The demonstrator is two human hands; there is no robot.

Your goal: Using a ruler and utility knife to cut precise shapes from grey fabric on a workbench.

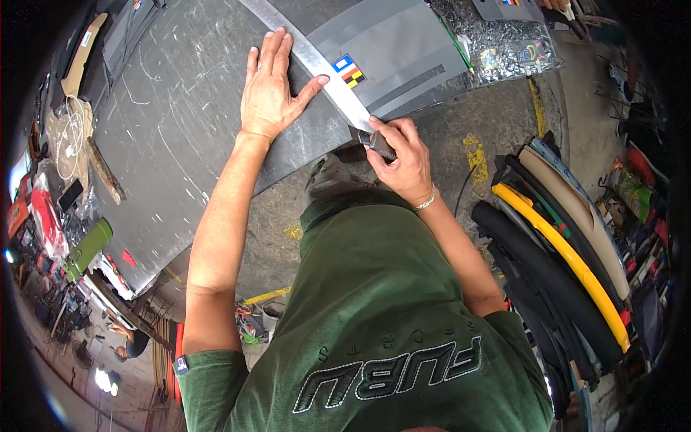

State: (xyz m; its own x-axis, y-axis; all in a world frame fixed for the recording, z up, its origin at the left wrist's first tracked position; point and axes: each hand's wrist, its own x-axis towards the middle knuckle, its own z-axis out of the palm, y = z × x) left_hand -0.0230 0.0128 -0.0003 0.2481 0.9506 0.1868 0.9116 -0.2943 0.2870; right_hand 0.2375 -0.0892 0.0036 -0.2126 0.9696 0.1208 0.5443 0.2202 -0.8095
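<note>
A long metal straightedge lies slantwise across the table, along the left edge of a grey sheet. My left hand is spread flat beside it, with fingertips and thumb pressing on the metal. My right hand is closed around the dark handle of a cutter knife. The knife's blade end is at the near end of the straightedge, by the table's front edge. A patch of small coloured flags sits on the sheet, right of the straightedge.
The scratched dark table reaches far left. A green pencil and clear plastic packaging lie right of the sheet. Rolls of material, one yellow, stand at my right. A green roll and a phone are at the left.
</note>
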